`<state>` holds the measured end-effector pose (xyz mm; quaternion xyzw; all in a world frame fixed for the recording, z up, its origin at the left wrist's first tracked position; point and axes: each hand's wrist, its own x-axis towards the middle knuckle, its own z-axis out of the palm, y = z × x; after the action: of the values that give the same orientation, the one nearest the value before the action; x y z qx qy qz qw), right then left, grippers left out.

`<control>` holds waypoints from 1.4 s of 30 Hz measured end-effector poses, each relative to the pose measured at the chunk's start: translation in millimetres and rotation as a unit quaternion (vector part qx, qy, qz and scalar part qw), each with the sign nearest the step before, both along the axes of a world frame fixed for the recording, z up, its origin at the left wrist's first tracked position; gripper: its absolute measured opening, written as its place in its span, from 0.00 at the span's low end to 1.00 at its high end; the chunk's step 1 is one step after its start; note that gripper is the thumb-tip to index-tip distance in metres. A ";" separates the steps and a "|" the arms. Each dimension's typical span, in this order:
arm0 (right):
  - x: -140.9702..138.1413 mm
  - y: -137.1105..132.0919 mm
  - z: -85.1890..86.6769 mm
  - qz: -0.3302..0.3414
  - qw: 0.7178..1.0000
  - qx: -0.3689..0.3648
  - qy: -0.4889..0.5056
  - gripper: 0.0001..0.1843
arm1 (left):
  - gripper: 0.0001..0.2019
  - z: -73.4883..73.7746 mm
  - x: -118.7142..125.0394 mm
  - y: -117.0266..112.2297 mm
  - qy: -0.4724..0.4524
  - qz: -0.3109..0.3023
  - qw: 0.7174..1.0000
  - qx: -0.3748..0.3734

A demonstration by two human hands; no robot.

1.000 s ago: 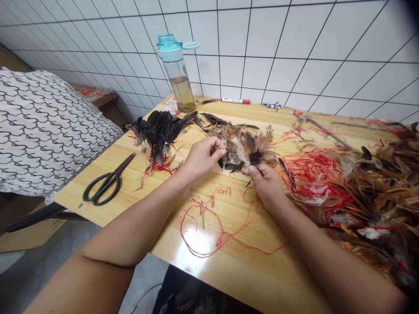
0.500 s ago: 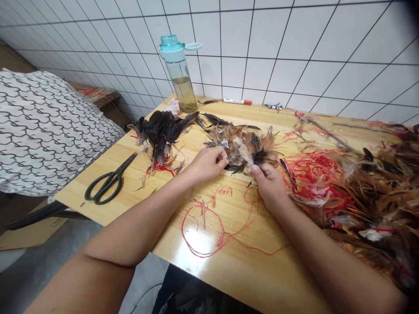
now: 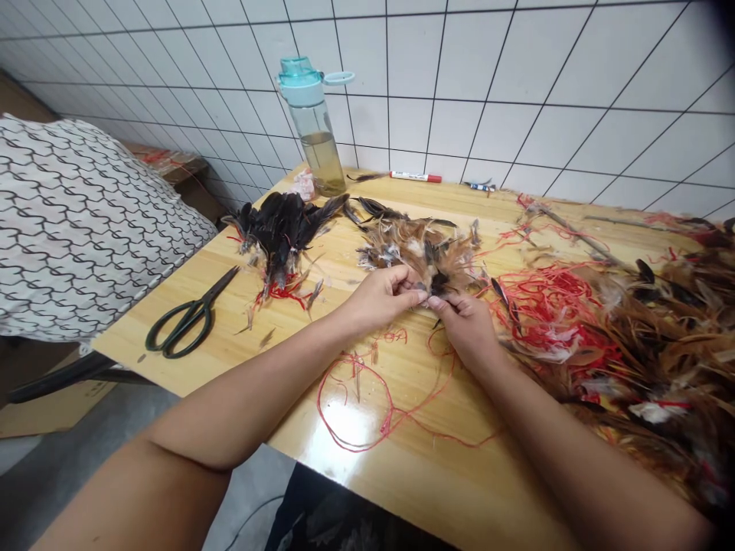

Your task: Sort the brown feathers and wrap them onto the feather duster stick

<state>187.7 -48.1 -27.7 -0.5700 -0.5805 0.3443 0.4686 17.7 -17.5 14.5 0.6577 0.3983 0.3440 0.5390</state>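
My left hand and my right hand meet at the near edge of a small pile of brown and tan feathers in the middle of the wooden table. Both hands are closed in a pinch on feathers at the pile's edge, fingertips almost touching. A bundle of black feathers tied with red thread lies to the left of the pile. Loose red thread loops on the table just in front of my hands.
Green-handled scissors lie near the table's left edge. A water bottle with a teal lid stands at the back by the tiled wall, with a red marker beside it. A big heap of brown feathers and red thread covers the right side. A patterned cushion sits at left.
My left hand has moved right and down to meet my right hand at the pile's near edge; the two pinches have come together. The right hand barely shifted.
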 end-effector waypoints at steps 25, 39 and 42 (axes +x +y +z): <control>1.4 -2.1 6.6 0.057 0.994 0.034 -0.083 0.13 | 0.17 -6.6 9.8 -5.2 -0.166 -0.066 0.981 -0.069; 1.9 -4.5 12.7 -0.004 0.995 -0.024 0.098 0.19 | 0.03 18.8 -36.9 33.7 0.089 0.168 0.967 0.168; 1.1 -3.7 12.6 -0.025 0.989 -0.027 0.140 0.20 | 0.03 22.9 -52.2 39.9 0.279 0.104 0.934 0.196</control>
<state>188.9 -51.8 -15.1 -0.5430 -0.4853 0.4246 0.5380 -34.5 22.4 37.4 0.7747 0.5232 0.2723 0.2279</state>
